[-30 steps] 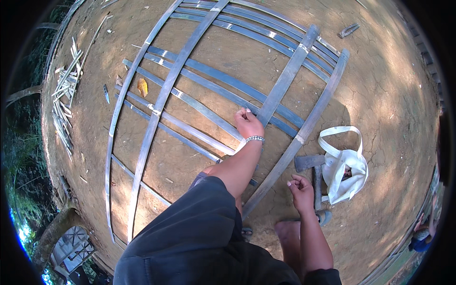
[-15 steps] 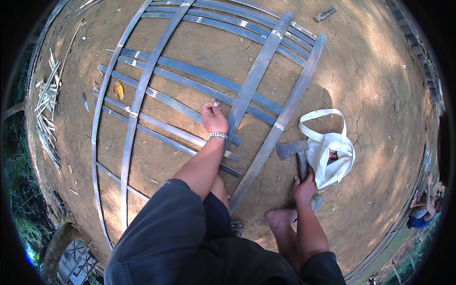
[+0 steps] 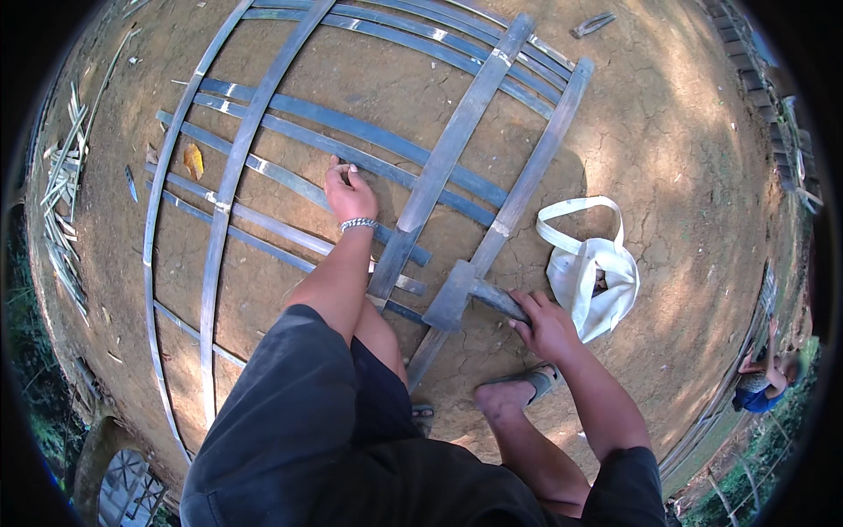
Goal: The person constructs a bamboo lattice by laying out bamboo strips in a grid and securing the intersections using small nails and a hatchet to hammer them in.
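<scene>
My right hand (image 3: 551, 328) grips the short dark handle of a hatchet (image 3: 450, 297). Its broad, worn metal head hovers over or rests against the lower part of the rightmost long slat (image 3: 537, 174); I cannot tell which. Fingers curled and pinched, my left hand (image 3: 349, 191) is at a dark cross strip (image 3: 373, 163) of the lattice on the ground. Whatever is in that pinch is hidden or too small to name. Beside this hand, a wide upright slat (image 3: 446, 149) overlaps several cross strips.
A white cloth bag (image 3: 597, 285) stands right of the hatchet, on bare cracked earth. Thin split sticks (image 3: 63, 193) lie piled at far left, with a yellow leaf (image 3: 193, 162) nearer. A dark piece (image 3: 593, 25) lies top right. Another person (image 3: 762, 382) is at the right edge.
My right hand has lifted the hatchet from beside the bag and brought it left over the rightmost slat. The left hand stays pinched near the cross strips. The view has shifted slightly.
</scene>
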Available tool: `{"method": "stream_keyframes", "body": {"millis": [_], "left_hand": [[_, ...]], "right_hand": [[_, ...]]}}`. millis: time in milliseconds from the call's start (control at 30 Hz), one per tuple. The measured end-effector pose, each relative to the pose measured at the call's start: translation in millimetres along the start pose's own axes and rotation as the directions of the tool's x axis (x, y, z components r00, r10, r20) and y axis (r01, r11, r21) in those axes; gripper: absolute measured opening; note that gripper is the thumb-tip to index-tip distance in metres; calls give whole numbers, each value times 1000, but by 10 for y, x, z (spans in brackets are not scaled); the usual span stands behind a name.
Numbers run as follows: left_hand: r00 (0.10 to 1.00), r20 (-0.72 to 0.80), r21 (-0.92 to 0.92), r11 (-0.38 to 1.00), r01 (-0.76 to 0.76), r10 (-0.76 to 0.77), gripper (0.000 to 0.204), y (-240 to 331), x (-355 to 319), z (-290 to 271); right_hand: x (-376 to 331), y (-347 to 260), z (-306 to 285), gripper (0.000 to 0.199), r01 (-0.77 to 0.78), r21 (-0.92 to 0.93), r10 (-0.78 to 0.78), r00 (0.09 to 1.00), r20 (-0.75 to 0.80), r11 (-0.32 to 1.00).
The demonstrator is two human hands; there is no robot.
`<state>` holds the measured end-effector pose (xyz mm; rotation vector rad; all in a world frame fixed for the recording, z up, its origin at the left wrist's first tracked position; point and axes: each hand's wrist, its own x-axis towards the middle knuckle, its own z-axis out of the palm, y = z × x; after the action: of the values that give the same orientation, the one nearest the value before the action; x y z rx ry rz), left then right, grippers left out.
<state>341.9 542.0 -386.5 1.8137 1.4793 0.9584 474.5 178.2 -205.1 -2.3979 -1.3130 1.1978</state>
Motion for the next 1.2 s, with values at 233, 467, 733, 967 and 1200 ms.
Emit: {"method": "stream_keyframes", "body": {"millis": [233,467,733,967,1200], "left_hand": [[999,5,38,998,-40,40,7,17,8,4],[997,-2,56,996,-76,76,6,5,-13,6],[997,-7,69,995,-75,75,7,12,-16,2],[999,22,72,996,-46,45,8,1,-26,-31],[995,22,69,992,-102,101,7,-9,-11,-5]], "right_hand": [[770,4,-202,53,92,-190,-64,987,145,978],[821,104,-169,57,129,-231,-116,991,69,964],[893,11,-148,56,27,-207,-17,999,51,978],[995,17,-108,58,95,-214,-103,994,-26,972],[1041,117,-86,61,131,-231,-155,984,-93,964]]}}
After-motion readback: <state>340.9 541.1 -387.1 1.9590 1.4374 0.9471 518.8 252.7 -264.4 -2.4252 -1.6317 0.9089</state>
